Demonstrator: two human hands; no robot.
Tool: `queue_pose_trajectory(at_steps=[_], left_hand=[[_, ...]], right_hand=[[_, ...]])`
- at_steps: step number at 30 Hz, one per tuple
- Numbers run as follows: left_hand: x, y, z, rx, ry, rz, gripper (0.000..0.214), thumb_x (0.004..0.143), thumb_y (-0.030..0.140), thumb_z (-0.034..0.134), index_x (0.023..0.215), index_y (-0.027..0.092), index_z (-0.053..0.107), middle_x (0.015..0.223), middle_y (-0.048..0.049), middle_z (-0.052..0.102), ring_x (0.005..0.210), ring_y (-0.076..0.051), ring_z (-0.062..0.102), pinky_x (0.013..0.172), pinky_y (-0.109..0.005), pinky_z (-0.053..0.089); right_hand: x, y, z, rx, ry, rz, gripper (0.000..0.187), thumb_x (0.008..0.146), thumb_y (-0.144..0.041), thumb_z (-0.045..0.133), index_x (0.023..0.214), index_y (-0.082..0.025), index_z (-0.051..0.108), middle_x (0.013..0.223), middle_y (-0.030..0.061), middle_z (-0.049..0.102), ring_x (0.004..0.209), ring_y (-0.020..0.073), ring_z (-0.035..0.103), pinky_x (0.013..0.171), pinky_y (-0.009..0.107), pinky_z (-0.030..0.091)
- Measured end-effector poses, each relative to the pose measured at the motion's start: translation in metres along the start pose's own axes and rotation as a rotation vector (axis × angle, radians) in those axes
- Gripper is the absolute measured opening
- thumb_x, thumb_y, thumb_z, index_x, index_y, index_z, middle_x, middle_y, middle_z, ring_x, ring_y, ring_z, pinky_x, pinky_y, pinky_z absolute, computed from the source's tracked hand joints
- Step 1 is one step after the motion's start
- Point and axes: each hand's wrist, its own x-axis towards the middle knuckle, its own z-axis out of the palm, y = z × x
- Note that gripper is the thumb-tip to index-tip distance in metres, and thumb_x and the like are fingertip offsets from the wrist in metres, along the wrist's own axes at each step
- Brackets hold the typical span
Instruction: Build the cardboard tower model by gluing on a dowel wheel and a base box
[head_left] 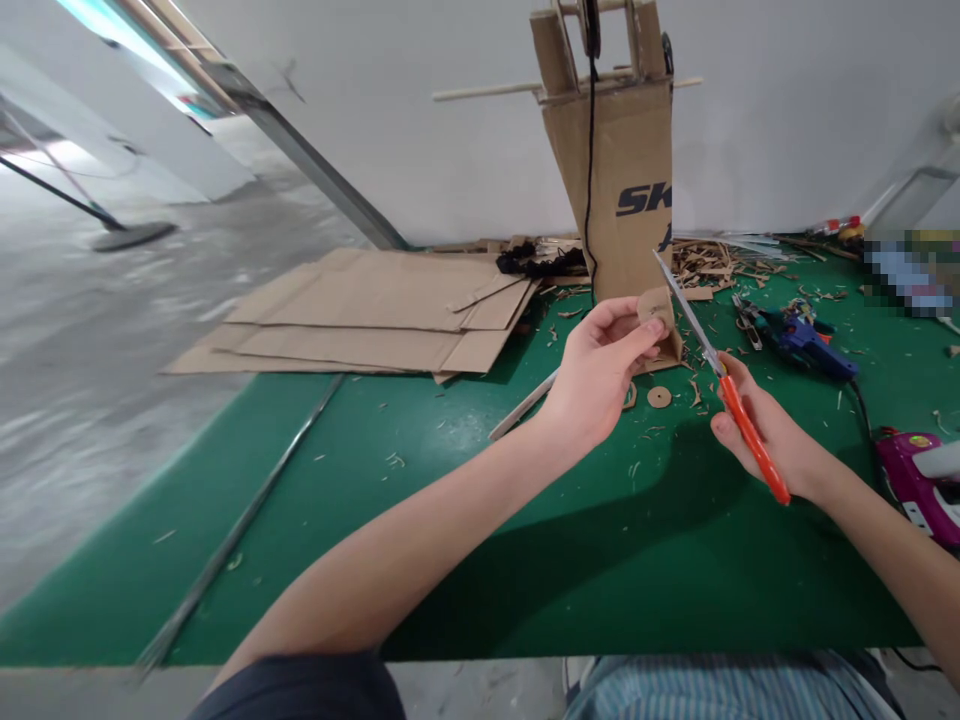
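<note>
My left hand (600, 368) pinches a small folded piece of brown cardboard (655, 318) between thumb and fingers. My right hand (761, 430) grips a pair of orange-handled scissors (739, 405) with long steel blades (686, 315). The blades point up and left, their tips beside the top of the cardboard piece. A small round cardboard disc (659, 397) lies on the green mat (450, 520) just below the cardboard piece, close to both hands.
Behind the hands, an upright cardboard structure (619, 180) with wooden sticks stands on the mat. Flat cardboard sheets (360, 310) lie to the left, cardboard scraps (701, 265) at the back. A blue glue gun (806, 342) and a magenta tool (915, 480) sit to the right.
</note>
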Motion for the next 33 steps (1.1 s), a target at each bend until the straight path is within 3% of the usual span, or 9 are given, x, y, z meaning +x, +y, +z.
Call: queue_pose_trajectory(at_steps=[6,19,33], left_hand=[[0.0,0.002,0.0,-0.026,-0.021,-0.02,0.012,0.074,0.014,0.078,0.077,0.016,0.066,0.075,0.001,0.071,0.069,-0.008,0.066,0.068,-0.021,0.052],[-0.003,0.0,0.0,0.032,-0.043,-0.061,0.02,0.071,0.023,0.084,0.071,0.017,0.064,0.073,0.0003,0.07,0.074,-0.012,0.07,0.065,-0.022,0.052],[-0.004,0.004,0.0,0.034,-0.045,-0.061,0.021,0.069,0.024,0.087,0.07,0.016,0.067,0.071,0.0003,0.072,0.071,-0.011,0.071,0.07,-0.023,0.056]], right_hand=[[-0.001,-0.004,-0.001,-0.05,-0.021,0.015,0.078,0.096,-0.062,0.046,0.154,-0.017,0.019,0.081,0.0001,0.055,0.069,0.0189,0.053,0.071,0.039,0.05],[-0.001,-0.007,-0.005,-0.002,-0.042,-0.015,0.071,0.097,-0.061,0.047,0.152,-0.021,0.026,0.077,-0.0023,0.047,0.061,0.0152,0.044,0.06,0.032,0.044],[-0.001,0.005,-0.006,-0.057,-0.06,-0.001,0.066,0.098,-0.057,0.047,0.151,-0.023,0.026,0.085,0.0001,0.05,0.064,0.0145,0.045,0.062,0.032,0.047]])
